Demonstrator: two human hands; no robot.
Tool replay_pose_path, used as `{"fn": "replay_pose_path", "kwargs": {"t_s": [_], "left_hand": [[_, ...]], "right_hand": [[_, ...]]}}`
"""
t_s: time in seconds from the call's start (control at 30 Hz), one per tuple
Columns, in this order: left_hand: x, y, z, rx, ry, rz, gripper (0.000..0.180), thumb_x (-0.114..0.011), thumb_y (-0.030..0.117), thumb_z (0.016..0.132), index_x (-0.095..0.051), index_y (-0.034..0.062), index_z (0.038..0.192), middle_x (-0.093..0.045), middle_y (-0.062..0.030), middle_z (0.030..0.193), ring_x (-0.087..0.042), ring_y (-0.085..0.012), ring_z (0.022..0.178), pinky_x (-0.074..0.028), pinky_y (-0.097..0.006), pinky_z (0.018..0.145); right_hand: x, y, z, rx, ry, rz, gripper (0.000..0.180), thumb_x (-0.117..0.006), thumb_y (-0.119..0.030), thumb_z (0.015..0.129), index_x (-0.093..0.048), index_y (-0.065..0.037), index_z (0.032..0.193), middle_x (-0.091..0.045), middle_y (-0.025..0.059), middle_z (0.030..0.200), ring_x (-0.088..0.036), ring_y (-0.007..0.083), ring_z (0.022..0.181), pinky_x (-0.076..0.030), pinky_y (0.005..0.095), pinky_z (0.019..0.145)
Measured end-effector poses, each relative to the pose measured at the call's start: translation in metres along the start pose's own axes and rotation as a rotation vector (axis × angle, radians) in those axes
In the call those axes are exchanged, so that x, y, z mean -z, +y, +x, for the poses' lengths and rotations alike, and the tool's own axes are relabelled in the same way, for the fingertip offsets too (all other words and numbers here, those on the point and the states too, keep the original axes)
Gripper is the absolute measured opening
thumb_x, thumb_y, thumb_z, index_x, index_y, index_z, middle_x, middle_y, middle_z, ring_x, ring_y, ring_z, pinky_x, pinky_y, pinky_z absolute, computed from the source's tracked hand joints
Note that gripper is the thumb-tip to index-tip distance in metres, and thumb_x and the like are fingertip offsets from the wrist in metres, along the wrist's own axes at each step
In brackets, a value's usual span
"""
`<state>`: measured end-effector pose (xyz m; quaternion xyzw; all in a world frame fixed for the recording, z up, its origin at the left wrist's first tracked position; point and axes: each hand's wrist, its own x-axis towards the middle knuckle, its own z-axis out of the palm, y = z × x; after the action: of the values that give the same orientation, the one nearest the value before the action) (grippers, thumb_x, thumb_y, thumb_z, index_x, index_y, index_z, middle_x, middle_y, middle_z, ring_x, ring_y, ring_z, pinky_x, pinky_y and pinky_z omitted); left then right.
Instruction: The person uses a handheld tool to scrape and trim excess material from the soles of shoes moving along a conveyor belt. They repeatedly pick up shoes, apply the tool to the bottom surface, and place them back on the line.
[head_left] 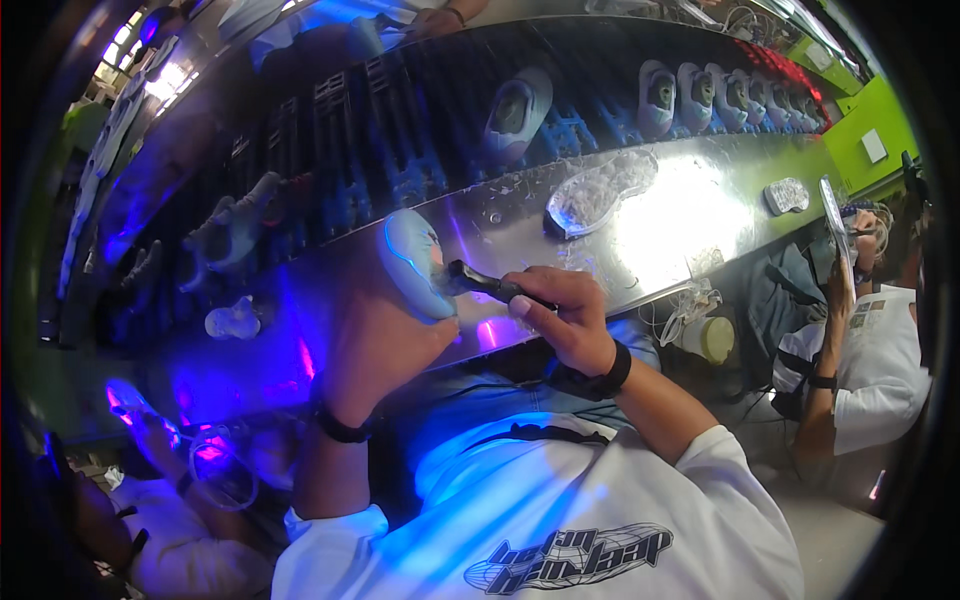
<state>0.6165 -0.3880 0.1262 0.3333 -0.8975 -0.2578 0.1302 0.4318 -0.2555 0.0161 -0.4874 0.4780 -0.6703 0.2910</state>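
My left hand (pixel 385 340) is closed round a pale shoe (pixel 405 262) and holds it tilted above the metal bench. Most of that hand's fingers are hidden behind the shoe. A blue-lit line runs along the shoe's side. My right hand (pixel 572 318) grips a black-handled brush (pixel 490 284). The brush's head meets the shoe's opening or inner edge; its bristles are hard to make out. Beyond my hands, on the metal bench (pixel 500 215), lies a sole-shaped pad (pixel 602 192) with a crinkled white top.
Behind the bench, a dark roller conveyor (pixel 420 130) carries a single shoe (pixel 520 112) and a row of several shoes (pixel 657 98) on the right. A smaller crinkled pad (pixel 787 196) lies at the bench's right. One co-worker (pixel 880 350) is at right, another (pixel 190 540) at lower left.
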Motion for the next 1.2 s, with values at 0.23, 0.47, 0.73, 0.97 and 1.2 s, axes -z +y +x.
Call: {"fn": "replay_pose_path", "kwargs": {"t_s": [0.23,0.47,0.73,0.97,1.2], "left_hand": [[-0.005,-0.012,-0.005,-0.003,0.046,0.027,0.068,-0.094,0.017,0.068,-0.062,0.0013,0.126,-0.071,-0.0165,0.117,-0.071,-0.0314,0.108,-0.056,-0.042,0.095],[0.001,-0.030,-0.008,-0.037,0.018,0.045,0.090,-0.095,0.014,0.066,-0.050,0.0001,0.142,-0.063,-0.0203,0.133,-0.064,-0.0355,0.123,-0.051,-0.042,0.107],[-0.010,-0.099,-0.032,-0.041,0.180,-0.281,0.107,-0.095,0.017,0.071,-0.034,-0.0001,0.158,-0.055,-0.0170,0.144,-0.056,-0.0315,0.132,-0.045,-0.044,0.113],[-0.026,-0.048,-0.065,0.003,0.048,-0.929,0.095,-0.092,0.023,0.076,-0.045,-0.0041,0.154,-0.060,-0.0130,0.141,-0.053,-0.0236,0.134,-0.039,-0.040,0.117],[-0.023,-0.018,-0.084,-0.080,-0.132,-0.862,0.121,-0.095,0.036,0.075,-0.025,-0.0046,0.165,-0.032,-0.0222,0.170,-0.029,-0.0304,0.158,-0.022,-0.045,0.128]], "right_hand": [[-0.003,0.013,-0.015,-0.008,0.018,-0.010,0.023,-0.073,-0.011,0.096,-0.076,0.004,0.113,-0.070,0.0119,0.083,-0.063,0.0174,0.071,-0.048,0.0318,0.065],[-0.008,0.031,-0.034,-0.118,0.004,-0.035,0.023,-0.073,-0.012,0.097,-0.077,0.003,0.113,-0.070,0.0120,0.083,-0.062,0.0170,0.071,-0.048,0.0316,0.066],[-0.003,0.014,-0.040,-0.357,0.019,-0.059,0.029,-0.074,-0.020,0.100,-0.076,0.004,0.116,-0.073,0.0104,0.084,-0.063,0.0122,0.076,-0.050,0.0309,0.067],[0.020,-0.065,-0.013,-0.346,0.007,-0.087,0.031,-0.072,-0.021,0.102,-0.074,0.006,0.116,-0.071,0.0069,0.085,-0.060,0.0098,0.074,-0.047,0.0289,0.063],[0.034,-0.104,0.011,-0.245,-0.045,-0.224,0.034,-0.071,-0.026,0.103,-0.074,0.006,0.114,-0.069,0.0088,0.080,-0.061,0.0114,0.071,-0.047,0.0301,0.062]]}}
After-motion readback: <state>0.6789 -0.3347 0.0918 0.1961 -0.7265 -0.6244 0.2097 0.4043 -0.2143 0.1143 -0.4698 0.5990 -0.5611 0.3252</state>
